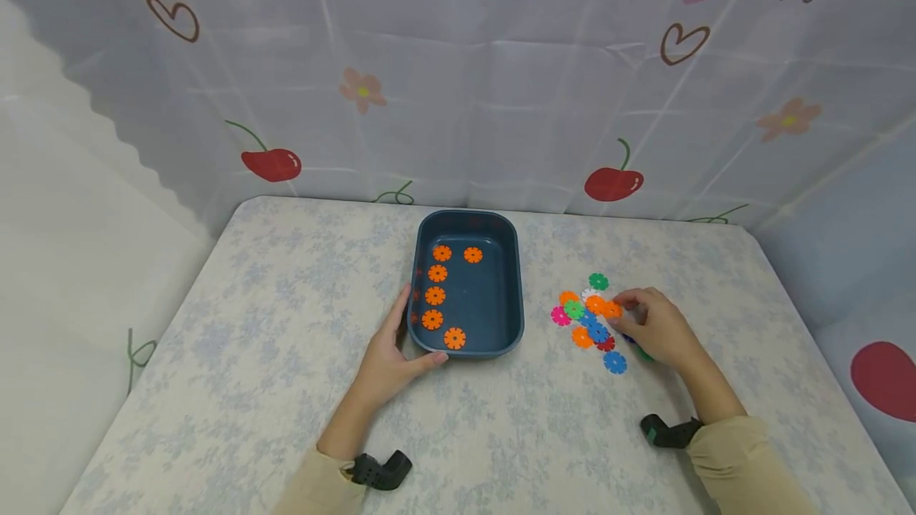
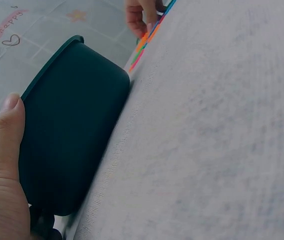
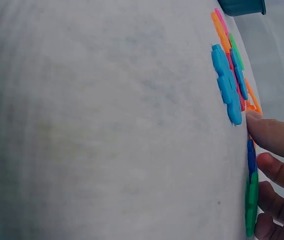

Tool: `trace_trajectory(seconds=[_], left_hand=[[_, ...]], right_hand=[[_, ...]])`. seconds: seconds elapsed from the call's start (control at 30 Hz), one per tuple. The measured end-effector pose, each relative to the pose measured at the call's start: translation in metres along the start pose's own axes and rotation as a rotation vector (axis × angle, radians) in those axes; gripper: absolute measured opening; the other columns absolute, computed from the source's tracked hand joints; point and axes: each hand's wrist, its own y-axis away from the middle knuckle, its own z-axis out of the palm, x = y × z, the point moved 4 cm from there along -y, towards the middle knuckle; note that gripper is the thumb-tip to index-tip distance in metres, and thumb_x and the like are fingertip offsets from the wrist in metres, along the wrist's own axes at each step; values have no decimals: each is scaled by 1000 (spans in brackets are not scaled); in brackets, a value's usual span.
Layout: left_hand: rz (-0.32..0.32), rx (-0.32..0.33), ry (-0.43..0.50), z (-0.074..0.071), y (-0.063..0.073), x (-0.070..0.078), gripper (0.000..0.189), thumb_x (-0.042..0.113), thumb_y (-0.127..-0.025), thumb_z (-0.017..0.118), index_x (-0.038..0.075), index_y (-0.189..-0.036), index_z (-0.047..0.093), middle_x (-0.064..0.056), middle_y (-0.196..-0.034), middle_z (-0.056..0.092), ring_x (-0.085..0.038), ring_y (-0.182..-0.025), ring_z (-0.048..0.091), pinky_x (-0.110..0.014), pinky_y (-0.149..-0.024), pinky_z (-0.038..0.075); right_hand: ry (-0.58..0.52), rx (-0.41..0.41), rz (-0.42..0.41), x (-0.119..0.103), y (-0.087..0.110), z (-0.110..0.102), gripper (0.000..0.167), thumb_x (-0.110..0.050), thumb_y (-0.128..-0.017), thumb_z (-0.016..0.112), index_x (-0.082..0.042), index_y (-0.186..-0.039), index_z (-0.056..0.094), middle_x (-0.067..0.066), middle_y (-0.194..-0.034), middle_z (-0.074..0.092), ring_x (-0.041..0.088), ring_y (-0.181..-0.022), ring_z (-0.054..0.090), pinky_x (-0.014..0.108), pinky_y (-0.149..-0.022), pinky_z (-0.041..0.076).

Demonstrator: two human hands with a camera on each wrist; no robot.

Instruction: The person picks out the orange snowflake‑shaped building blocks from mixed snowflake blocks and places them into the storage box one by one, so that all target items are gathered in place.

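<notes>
The right hand (image 1: 654,328) is pinching an orange disc (image 1: 611,309) at the pile of discs (image 1: 597,331).
Thumb and forefinger are holding it between the blue tray (image 1: 483,304) and the table's (image 1: 286,324) right edge; the left hand (image 1: 386,364), thumb spread from fingers, is gripping the tray's near-left corner, and six orange pieces (image 1: 435,296) are resting inside, mostly along its left edge.

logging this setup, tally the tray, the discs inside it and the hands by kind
Tray: 1
Orange discs in the tray: 6
Hands, left hand and right hand: 2
Total: 9
</notes>
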Motion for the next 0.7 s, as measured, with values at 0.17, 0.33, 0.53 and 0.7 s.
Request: trace_trajectory(seconds=[0.17, 0.33, 0.53, 0.7], left_hand=[[-8, 0, 1, 0, 0, 0, 113, 23, -79, 86, 19, -162, 10, 0, -167, 11, -21, -154, 15, -44, -124, 21], [-11, -1, 2, 0, 0, -1, 113, 23, -79, 86, 20, -162, 9, 0, -167, 11, -20, -154, 15, -44, -124, 21], [-11, 0, 2, 0, 0, -1, 113, 23, -79, 86, 19, -162, 10, -1, -167, 11, -22, -154, 16, -45, -124, 21], [-9, -1, 4, 0, 0, -1, 113, 22, -79, 86, 19, -162, 10, -1, -168, 11, -22, -154, 15, -45, -124, 21]], right_hand=[[-29, 7, -7, 1, 0, 0, 34, -20, -90, 75, -7, -117, 60, 12, -105, 62, 23, -84, 49, 29, -70, 45], [-53, 9, 5, 1, 0, 0, 32, -18, -90, 75, -11, -117, 59, 11, -97, 66, 22, -80, 50, 27, -66, 45], [-101, -35, 22, 5, 2, -2, 34, -22, -92, 72, -11, -122, 60, 7, -90, 66, 20, -75, 52, 23, -61, 45], [-136, -33, 59, 6, 0, -7, 37, -26, -93, 71, -10, -125, 61, 8, -93, 69, 19, -76, 56, 23, -64, 51]])
